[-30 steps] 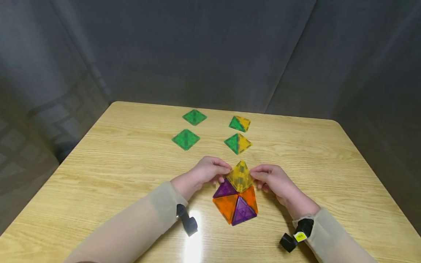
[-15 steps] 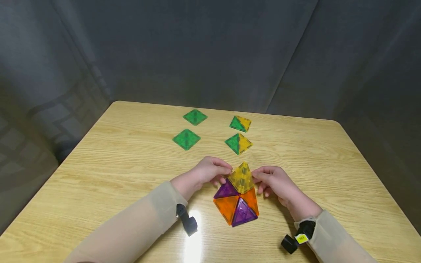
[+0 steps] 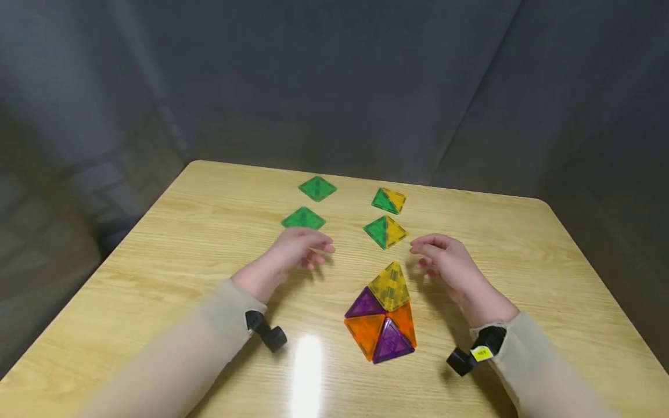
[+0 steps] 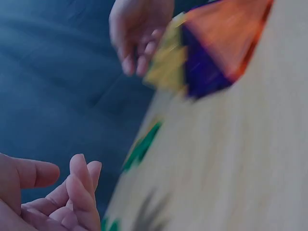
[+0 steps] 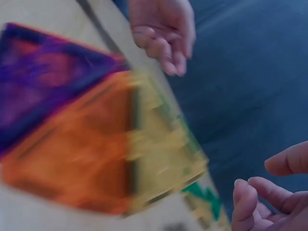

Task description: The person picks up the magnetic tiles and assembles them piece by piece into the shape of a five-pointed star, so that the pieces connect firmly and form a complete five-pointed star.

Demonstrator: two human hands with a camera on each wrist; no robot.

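A cluster of translucent magnetic tiles stands on the table in front of me. It joins orange triangles point(image 3: 364, 334) and purple triangles point(image 3: 393, 342), with a yellow part point(image 3: 391, 287) at the far side rising to a point. In the head view my left hand point(image 3: 300, 249) hovers left of the cluster, overlapping a green diamond point(image 3: 304, 217). Its fingers are loosely bent around nothing. My right hand point(image 3: 449, 261) hangs to the right of the yellow part, apart from it, fingers relaxed and without a tile. Both wrist views show the yellow part point(image 5: 161, 149) blurred, with the opposite hand beyond.
Another green diamond point(image 3: 317, 188) lies toward the table's back edge. Two green-and-yellow diamonds point(image 3: 385, 232) lie to its right, one behind the other. The wooden table point(image 3: 172, 261) ends at a dark curtain point(image 3: 313, 87).
Both hands have let go of the yellow part and drawn apart, the left one leftward and the right one slightly right and away from me. The cluster stays standing; the head view has shifted slightly.
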